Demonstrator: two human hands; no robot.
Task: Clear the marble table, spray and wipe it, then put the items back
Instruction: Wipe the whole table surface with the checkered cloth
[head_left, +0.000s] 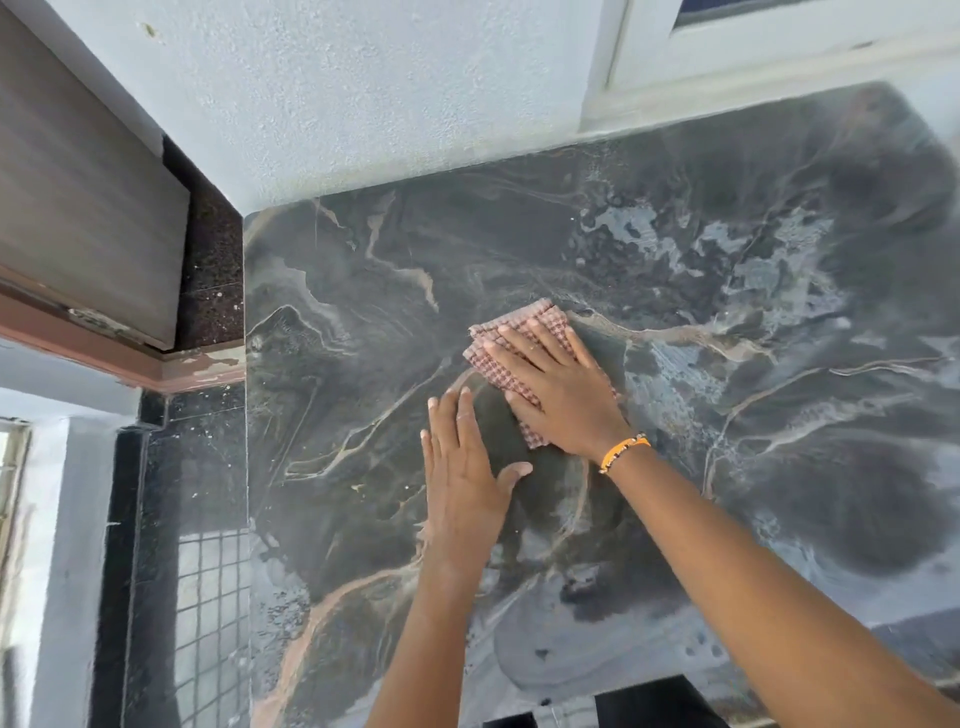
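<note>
The dark marble table (675, 249) with pale and tan veins fills most of the view and bears wet, shiny patches to the right. A folded pink checked cloth (511, 338) lies near its middle. My right hand (556, 389), with an orange band on the wrist, presses flat on the cloth with straight fingers. My left hand (462, 467) rests flat on the bare marble just below and left of the cloth, fingers straight, thumb spread toward the right hand. No other items stand on the table.
A white textured wall (363, 104) runs along the table's far edge, with a window frame (779, 47) at the upper right. A brown wooden door (78, 197) and black speckled stone (213, 270) lie to the left. Tiled floor (213, 613) shows beyond the table's left edge.
</note>
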